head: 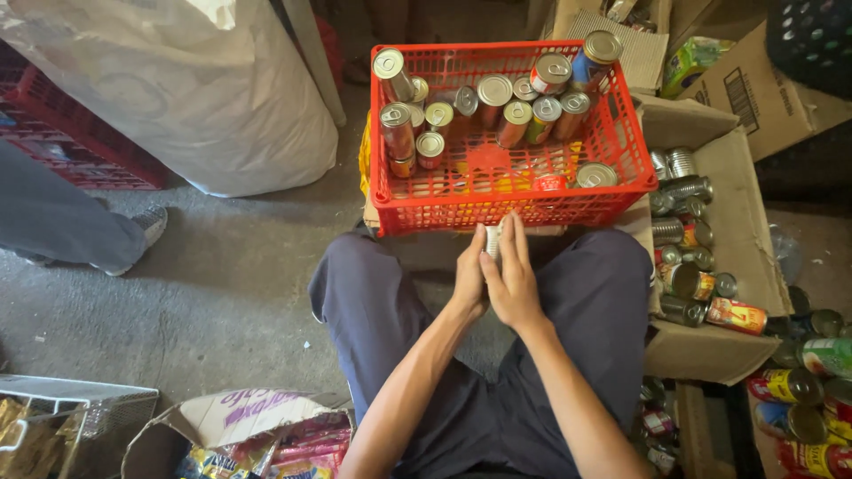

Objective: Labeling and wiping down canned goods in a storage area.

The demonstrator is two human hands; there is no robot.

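Note:
My left hand (pixel 469 275) and my right hand (pixel 512 273) are pressed together around a small tin can (pixel 493 239), of which only a sliver shows between the fingers. They sit just in front of the near wall of a red plastic crate (pixel 506 209). Several tin cans (pixel 497 106) stand and lie in the crate, most along its far side. My knees in dark trousers flank the hands.
A cardboard box (pixel 728 355) with several cans is at my right, more loose cans (pixel 799 390) beyond it. A large white sack (pixel 195 89) stands at the left. Another person's leg and shoe (pixel 80 231) are at far left. An open box of packets (pixel 248 435) lies at lower left.

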